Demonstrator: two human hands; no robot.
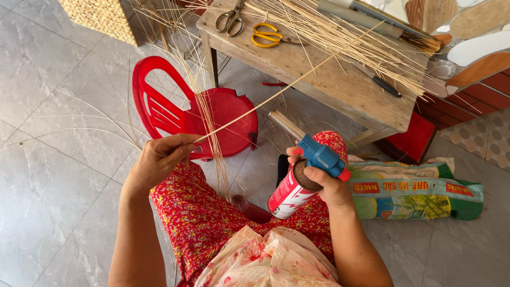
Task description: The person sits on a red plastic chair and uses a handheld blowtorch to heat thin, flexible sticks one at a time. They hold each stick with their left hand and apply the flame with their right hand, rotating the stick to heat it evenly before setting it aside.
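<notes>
Left hand (pixel 159 159) is raised over the lap, fingers pinched shut on a long thin reed (pixel 289 82) that slants up to the far table (pixel 340 87). Right hand (pixel 326 183) is wrapped tight round a gas torch (pixel 305 170), nozzle pointing far-left

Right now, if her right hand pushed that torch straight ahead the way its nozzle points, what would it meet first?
Probably the thin cane strip held by the left hand; depth is unclear, and the nozzle may pass just under it.

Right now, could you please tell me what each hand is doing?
Left hand: closed, pinching one end of a thin reed strip.
Right hand: closed around a gas torch canister with a blue head.
</notes>
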